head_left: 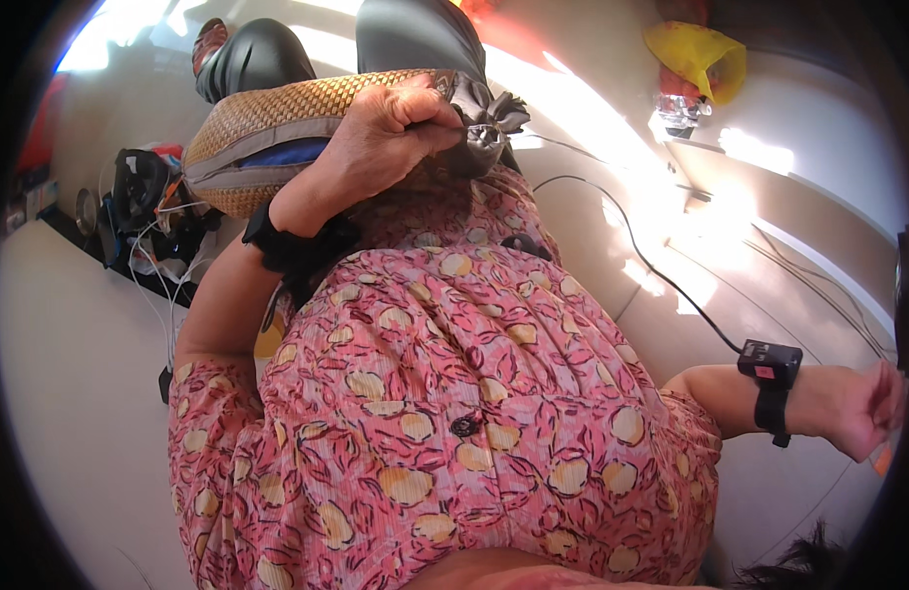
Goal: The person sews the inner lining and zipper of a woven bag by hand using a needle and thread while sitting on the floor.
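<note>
A tan woven cushion (267,113) lies across my lap, its grey-edged side parted to show a blue lining (289,153). My left hand (400,123) rests over its right part, thumb and fingers closed on a bunch of dark grey, shiny cloth (486,133) gathered at that end. Far off to the right, my right hand (870,408) is held away from my body at the picture's rim. Its fingers are curled, and part of them is lost in the dark edge. What they hold, if anything, is hidden; a bit of orange shows just below.
Dark bags and white cables (154,221) sit on the left, beside a pale surface (71,354). A black cord (661,270) runs from the box on my right wrist toward my lap. At the upper right are a yellow plastic bag (705,59) and a pale ledge (769,187).
</note>
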The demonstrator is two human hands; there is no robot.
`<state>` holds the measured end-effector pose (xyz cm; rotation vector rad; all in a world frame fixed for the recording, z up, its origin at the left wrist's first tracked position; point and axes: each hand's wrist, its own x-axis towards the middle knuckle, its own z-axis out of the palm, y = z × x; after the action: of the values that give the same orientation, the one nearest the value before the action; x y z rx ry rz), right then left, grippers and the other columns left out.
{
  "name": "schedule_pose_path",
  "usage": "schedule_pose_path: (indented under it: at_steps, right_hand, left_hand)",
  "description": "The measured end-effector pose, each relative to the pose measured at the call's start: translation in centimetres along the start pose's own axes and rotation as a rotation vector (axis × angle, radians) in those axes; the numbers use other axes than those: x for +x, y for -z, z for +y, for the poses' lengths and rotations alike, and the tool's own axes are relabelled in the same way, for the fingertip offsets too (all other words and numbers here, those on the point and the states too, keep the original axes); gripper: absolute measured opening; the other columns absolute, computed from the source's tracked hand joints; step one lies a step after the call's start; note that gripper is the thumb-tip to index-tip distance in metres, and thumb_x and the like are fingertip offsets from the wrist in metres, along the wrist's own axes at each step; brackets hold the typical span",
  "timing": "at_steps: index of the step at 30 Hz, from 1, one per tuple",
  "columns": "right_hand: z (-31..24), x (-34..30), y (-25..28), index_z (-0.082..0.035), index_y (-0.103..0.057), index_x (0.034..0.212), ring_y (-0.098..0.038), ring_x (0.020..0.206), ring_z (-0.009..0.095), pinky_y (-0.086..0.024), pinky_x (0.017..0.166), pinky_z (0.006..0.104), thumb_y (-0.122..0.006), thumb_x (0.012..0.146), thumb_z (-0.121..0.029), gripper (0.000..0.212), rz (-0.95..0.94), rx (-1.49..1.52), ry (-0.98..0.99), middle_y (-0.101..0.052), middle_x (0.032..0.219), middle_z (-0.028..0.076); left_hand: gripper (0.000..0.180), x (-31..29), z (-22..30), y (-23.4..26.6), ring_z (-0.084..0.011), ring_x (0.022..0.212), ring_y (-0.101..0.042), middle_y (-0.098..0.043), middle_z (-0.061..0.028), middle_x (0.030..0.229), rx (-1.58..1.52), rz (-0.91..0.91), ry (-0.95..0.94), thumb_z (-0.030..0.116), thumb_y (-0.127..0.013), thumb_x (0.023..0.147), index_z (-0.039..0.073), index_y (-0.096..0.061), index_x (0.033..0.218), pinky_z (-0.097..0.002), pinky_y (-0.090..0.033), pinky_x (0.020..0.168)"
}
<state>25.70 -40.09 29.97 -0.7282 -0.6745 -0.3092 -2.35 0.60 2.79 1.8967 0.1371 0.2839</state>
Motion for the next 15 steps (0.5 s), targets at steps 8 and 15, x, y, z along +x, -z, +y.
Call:
schedule_pose_path:
  at_steps: [8, 15]
  right_hand:
    - [19.4, -23.2, -8.2, 0.002, -0.066, 0.098, -0.052, 0.058, 0.009, -0.043, 0.052, 0.0220, -0.055, 0.085, 0.005, 0.017, -0.831, -0.710, -0.839, -0.061, 0.074, 0.004]
    - [24.9, -26.8, -9.8, -0.004, -0.067, 0.090, -0.059, 0.062, 0.023, -0.047, 0.056, 0.0319, -0.061, 0.077, -0.001, 0.015, -1.255, -0.572, -0.521, -0.060, 0.075, 0.008]
  left_hand:
    - [0.011, -1.3, -0.5, -0.4, -0.0252, 0.065, -0.058, -0.060, -0.0105, 0.069, 0.057, 0.094, -0.099, 0.001, -0.071, 0.074, 0.001, -0.065, 0.082, -0.0319, -0.047, 0.061]
    - [0.012, -1.1, -0.6, -0.2, -0.0268, 0.068, -0.060, -0.063, -0.0100, 0.073, 0.173, 0.093, -0.209, 0.002, -0.072, 0.073, 0.002, -0.065, 0.084, -0.0323, -0.048, 0.062]
